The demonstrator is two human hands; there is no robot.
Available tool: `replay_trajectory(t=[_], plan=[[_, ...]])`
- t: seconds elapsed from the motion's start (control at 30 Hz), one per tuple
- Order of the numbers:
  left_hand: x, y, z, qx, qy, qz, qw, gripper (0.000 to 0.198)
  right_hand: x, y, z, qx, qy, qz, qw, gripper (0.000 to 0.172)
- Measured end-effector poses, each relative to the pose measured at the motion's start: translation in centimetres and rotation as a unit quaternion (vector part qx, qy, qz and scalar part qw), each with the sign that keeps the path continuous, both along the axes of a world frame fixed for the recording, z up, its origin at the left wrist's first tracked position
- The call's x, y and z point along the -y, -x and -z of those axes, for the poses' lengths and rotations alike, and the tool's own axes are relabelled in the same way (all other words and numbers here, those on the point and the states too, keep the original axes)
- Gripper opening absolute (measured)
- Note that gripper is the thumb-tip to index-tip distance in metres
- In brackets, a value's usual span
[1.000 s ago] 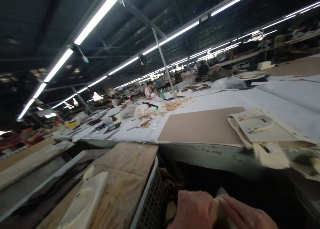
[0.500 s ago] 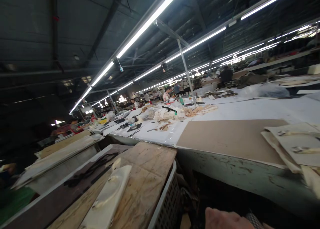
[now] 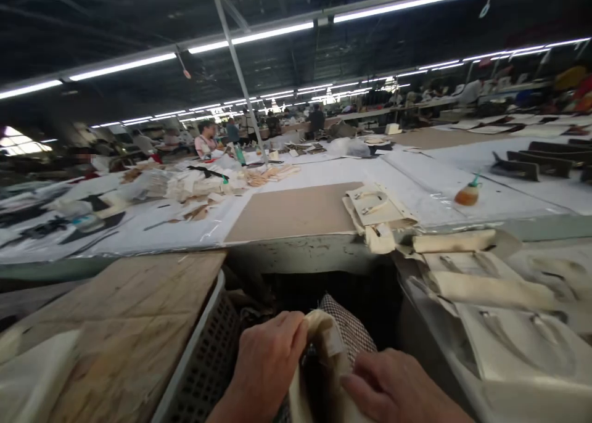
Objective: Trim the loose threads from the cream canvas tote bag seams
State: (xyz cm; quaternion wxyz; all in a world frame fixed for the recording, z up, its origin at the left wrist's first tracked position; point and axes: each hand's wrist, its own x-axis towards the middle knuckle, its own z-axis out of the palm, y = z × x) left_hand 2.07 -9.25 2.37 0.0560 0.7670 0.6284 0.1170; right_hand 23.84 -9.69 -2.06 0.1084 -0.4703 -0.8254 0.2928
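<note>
At the bottom centre, my left hand (image 3: 268,364) pinches the left rim of a cream bag (image 3: 342,383), fingers closed on its edge. My right hand (image 3: 398,383) is curled closed at the bag's right side. The bag's mouth faces me, showing a dark inside and a small pale label (image 3: 333,341). Its lower part runs out of view. Behind it lies brown-and-white checked cloth (image 3: 349,327).
A grey plastic basket (image 3: 203,355) and a worn wooden board (image 3: 134,312) stand at left. Cream bags with handles (image 3: 518,343) lie at right. Ahead, a long white table (image 3: 319,173) bears a brown sheet (image 3: 296,210), another cream bag (image 3: 377,207) and an orange glue bottle (image 3: 467,193). People work farther back.
My view has swung to the right, bringing the cream bags at right into sight. Earlier one hand showed at the bottom edge; now both hands are in view at the cream bag.
</note>
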Motion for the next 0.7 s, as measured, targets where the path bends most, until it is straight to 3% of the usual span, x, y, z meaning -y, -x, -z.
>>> replay_trajectory(t=[0.13, 0.4, 0.53, 0.6, 0.7], plan=[[-0.3, -0.5, 0.2, -0.026, 0.008, 0.017, 0.999, 0.035, -0.4, 0.8, 0.0, 0.026, -0.059, 0.015, 0.998, 0.032], [-0.8, -1.0, 0.0, -0.033, 0.014, 0.041, 0.999, 0.034, 0.0, 0.8, 1.3, 0.025, -0.104, -0.017, 0.994, 0.040], [-1.0, -1.3, -0.4, -0.020, 0.028, 0.035, 0.999, 0.034, -0.5, 0.3, 0.0, 0.040, -0.147, -0.039, 0.988, 0.033], [-1.0, -1.3, -0.5, -0.004, 0.028, 0.033, 0.999, 0.034, -1.2, 0.3, -1.1, 0.012, -0.160, -0.019, 0.987, 0.025], [-1.0, -1.1, -0.7, 0.034, 0.023, 0.030, 0.999, 0.033, -2.4, 1.1, -1.9, -0.053, -0.126, 0.011, 0.991, 0.014]])
